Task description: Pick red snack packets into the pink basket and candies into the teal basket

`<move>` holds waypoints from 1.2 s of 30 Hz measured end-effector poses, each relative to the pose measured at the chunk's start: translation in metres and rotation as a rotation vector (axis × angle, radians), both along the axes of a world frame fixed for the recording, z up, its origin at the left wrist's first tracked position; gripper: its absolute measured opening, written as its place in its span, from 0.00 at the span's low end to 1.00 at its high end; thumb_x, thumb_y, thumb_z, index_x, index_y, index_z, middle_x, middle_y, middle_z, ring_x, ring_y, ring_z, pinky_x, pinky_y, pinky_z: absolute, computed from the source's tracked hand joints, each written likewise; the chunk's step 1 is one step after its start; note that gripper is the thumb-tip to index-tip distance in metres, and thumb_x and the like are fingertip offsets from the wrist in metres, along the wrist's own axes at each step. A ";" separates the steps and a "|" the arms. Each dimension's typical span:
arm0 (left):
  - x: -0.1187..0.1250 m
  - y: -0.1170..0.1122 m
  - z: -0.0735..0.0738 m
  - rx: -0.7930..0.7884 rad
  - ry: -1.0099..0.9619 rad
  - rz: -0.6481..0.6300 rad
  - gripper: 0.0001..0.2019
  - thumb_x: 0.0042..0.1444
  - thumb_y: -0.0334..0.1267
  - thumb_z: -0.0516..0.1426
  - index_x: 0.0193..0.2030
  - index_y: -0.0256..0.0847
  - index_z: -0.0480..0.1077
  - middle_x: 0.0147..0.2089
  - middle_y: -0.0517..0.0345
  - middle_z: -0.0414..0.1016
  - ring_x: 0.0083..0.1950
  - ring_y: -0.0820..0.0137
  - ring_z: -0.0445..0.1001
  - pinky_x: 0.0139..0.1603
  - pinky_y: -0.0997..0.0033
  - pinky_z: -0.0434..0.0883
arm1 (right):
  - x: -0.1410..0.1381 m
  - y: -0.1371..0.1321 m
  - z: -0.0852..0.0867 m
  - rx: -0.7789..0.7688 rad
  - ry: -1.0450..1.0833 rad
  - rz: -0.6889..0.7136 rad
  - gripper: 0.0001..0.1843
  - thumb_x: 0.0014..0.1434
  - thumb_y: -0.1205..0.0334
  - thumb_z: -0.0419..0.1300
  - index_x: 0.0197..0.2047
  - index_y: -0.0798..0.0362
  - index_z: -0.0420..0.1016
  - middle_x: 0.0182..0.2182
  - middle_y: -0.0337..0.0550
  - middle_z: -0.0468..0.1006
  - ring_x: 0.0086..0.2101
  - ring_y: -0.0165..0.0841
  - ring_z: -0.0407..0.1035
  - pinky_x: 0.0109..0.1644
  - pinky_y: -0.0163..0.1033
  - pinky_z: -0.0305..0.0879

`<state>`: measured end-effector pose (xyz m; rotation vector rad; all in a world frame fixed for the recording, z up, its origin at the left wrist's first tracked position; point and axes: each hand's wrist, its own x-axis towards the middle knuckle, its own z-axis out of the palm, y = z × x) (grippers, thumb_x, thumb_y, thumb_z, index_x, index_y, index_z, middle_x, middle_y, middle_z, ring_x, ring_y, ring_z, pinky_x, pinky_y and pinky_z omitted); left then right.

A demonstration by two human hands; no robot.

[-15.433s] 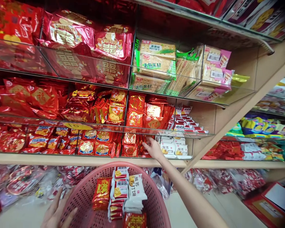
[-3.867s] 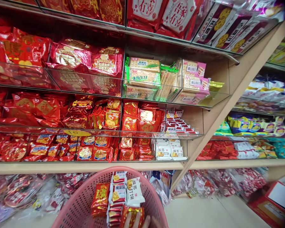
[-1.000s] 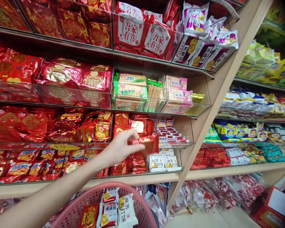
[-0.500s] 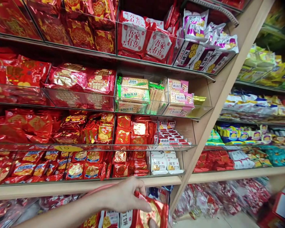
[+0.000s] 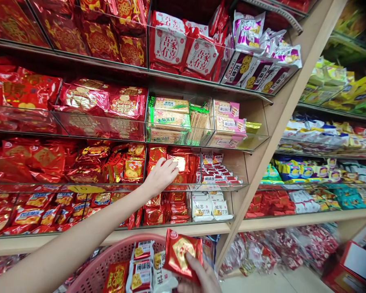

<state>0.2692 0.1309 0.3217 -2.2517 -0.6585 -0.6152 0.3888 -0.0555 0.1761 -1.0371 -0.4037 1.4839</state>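
Observation:
My left hand [image 5: 162, 176] reaches over the clear front of a shelf bin. Its fingers are stretched out over red biscuit packets [image 5: 179, 179], thumb hidden; I see nothing held in it. Low in the view, my right hand [image 5: 203, 277] pinches a red-and-gold biscuit packet [image 5: 180, 249] between thumb and fingers. That packet is over the right side of a pink plastic basket [image 5: 99, 266]. Inside the basket lie a red-gold packet [image 5: 116, 278], white-and-red packets [image 5: 142, 274] and a white cracker packet [image 5: 164, 278].
Clear-fronted bins of wrapped biscuits fill the tilted shelves, with white cracker packets [image 5: 205, 207] right of my left hand. A wooden upright [image 5: 264, 154] divides this unit from another. Bagged goods [image 5: 277, 250] lie beneath, and a red box [image 5: 347, 268] stands at lower right.
My left hand has moved up from the red-gold packet to the bin of red packets. The packet is now in my right hand alone, and more of the basket shows.

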 end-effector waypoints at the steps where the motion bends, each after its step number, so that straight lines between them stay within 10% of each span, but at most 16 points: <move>1: 0.002 0.003 -0.002 0.040 0.025 -0.012 0.12 0.61 0.28 0.44 0.42 0.34 0.69 0.46 0.46 0.72 0.48 0.62 0.66 0.51 0.57 0.61 | 0.001 0.004 0.008 0.017 0.019 -0.004 0.22 0.40 0.52 0.72 0.33 0.59 0.74 0.20 0.42 0.79 0.17 0.29 0.72 0.20 0.30 0.70; 12: 0.006 0.017 -0.004 0.245 0.128 -0.047 0.11 0.59 0.29 0.49 0.33 0.34 0.71 0.43 0.47 0.73 0.46 0.62 0.67 0.51 0.55 0.62 | 0.013 0.034 0.071 0.179 -0.084 -0.033 0.18 0.46 0.56 0.69 0.39 0.56 0.74 0.32 0.42 0.81 0.30 0.31 0.76 0.26 0.29 0.72; 27: 0.007 0.015 0.000 0.255 0.170 -0.075 0.12 0.60 0.30 0.47 0.34 0.35 0.72 0.40 0.51 0.73 0.44 0.64 0.68 0.53 0.56 0.62 | 0.019 0.049 0.069 0.199 -0.127 0.055 0.20 0.49 0.52 0.66 0.42 0.57 0.75 0.34 0.44 0.81 0.31 0.31 0.75 0.26 0.30 0.72; 36: 0.003 0.014 0.006 0.172 0.120 -0.090 0.12 0.62 0.30 0.45 0.38 0.35 0.69 0.46 0.52 0.73 0.45 0.66 0.69 0.54 0.61 0.61 | 0.034 0.077 0.097 0.315 -0.162 0.006 0.17 0.50 0.56 0.66 0.41 0.57 0.76 0.36 0.46 0.82 0.31 0.31 0.75 0.29 0.32 0.74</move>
